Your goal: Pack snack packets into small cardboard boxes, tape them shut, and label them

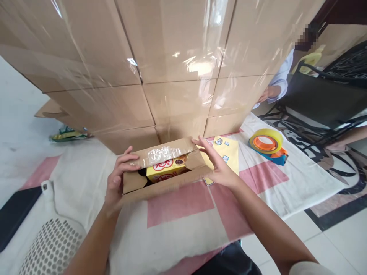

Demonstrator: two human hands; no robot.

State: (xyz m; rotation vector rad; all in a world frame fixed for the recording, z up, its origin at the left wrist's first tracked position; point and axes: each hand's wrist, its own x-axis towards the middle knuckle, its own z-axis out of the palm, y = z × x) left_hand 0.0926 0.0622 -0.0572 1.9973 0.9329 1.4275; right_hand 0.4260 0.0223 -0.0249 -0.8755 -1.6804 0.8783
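A small cardboard box (160, 188) lies on a pink and white cloth (183, 214) in front of me. Its top flaps are partly folded over, and a yellow packet (164, 170) with red print shows inside. My left hand (119, 179) grips the box's left end, fingers curled over the far flap with its clear tape. My right hand (218, 164) presses flat against the right end of the box, fingers reaching to the far flap's corner.
A wall of stacked, film-wrapped cartons (172, 68) rises just behind the box. A tape dispenser (268, 145) with an orange core lies to the right, a yellow sheet (229, 152) beside it. Another person's hand (271, 93) shows at the right. A white perforated basket (51, 248) sits lower left.
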